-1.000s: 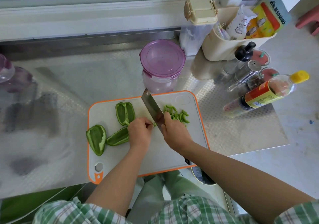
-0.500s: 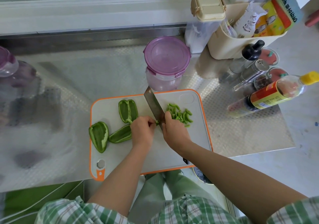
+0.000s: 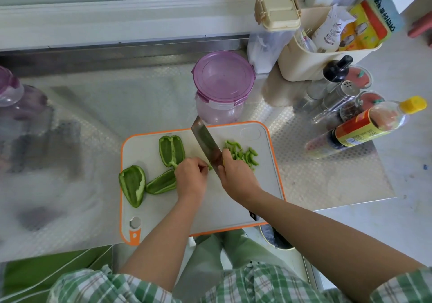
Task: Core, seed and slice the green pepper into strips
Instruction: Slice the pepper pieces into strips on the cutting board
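**Slicing in progress: pepper piece pinned between hand and blade**

L hand (image 3: 190, 176) sits mid-board, knuckles up, fingers curled down onto a pepper piece (image 3: 210, 167). Piece is mostly hidden under the fingers; only a green sliver shows at the fingertips, right against the blade. R hand (image 3: 236, 176) is just right of it, wrapped round the cleaver (image 3: 207, 144) handle w/ forefinger up on the blade's side. Blade runs far-left from the hand, edge down on the board; can't tell if it's through the piece.

Strips (image 3: 243, 154) lie in a loose pile just right of the blade, touching the R hand's far side. Three pepper sections (image 3: 171, 151) wait left of the L hand, inner side up: one far, beside the blade, and two at the left, w/ the leftmost overhanging the board's edge.

Cutting board (image 3: 233, 209) is white w/ orange rim, on a dimpled metal counter (image 3: 117, 106). Purple-lidded tub (image 3: 223, 78) stands just beyond the board's far edge. Far right: a cream-lidded box (image 3: 277, 9), a beige caddy (image 3: 304, 64) w/ packets, a shaker (image 3: 336, 97), and a sauce bottle (image 3: 364, 130) w/ yellow cap. Window frame (image 3: 117, 15) runs along the far side. Green plaid shirt (image 3: 257, 284) nearest the cam.
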The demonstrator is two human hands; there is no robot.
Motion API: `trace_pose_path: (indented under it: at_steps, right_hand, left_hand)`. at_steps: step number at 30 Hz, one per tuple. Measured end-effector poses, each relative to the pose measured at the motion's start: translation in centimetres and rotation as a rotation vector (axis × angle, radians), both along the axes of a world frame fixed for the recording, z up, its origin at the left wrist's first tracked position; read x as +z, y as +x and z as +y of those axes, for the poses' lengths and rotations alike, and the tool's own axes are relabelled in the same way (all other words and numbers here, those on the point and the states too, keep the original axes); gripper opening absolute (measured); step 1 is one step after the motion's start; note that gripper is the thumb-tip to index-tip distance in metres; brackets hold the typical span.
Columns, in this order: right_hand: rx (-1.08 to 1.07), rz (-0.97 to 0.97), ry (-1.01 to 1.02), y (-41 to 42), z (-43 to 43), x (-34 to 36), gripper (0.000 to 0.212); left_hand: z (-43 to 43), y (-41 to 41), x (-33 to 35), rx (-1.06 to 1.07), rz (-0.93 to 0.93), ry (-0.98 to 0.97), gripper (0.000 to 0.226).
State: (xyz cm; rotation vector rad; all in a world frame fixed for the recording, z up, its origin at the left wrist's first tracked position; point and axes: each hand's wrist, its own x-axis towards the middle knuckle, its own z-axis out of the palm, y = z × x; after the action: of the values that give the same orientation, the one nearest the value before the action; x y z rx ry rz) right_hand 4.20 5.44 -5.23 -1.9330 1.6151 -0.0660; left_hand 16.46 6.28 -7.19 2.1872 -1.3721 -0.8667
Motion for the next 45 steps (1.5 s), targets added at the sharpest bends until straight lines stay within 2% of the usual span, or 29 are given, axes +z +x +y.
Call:
trace_pose_path:
  at_steps: [19,23,30,35,45]
  right_hand:
    - [-0.027,0.02,0.064,0.8,-0.3,-1.3,0.009]
    - [-0.049,-0.028,0.027,0.3,-0.7,-0.8,0.016]
    - [0.038,0.029,0.004,0.1,-0.1,-0.5,0.024]
    - [0.047,0.011,0.008,0.1,0.3,-0.2,0.013]
    - [0.02,0.039,0.037,0.7,0.4,-1.0,0.01]
  left_hand:
    - [0.1,-0.1,-0.1,-0.002,-0.008,-0.001,0.011]
    - [0.2,-0.3,0.0,0.027,-0.023,-0.001,0.012]
    - [0.1,-0.3,0.2,0.007,-0.044,0.013,0.013]
    - [0.0,-0.3,-0.1,-0.012,-0.079,0.02,0.014]
    - [-0.1,-0.2,-0.4,-0.001,-0.061,0.028,0.014]
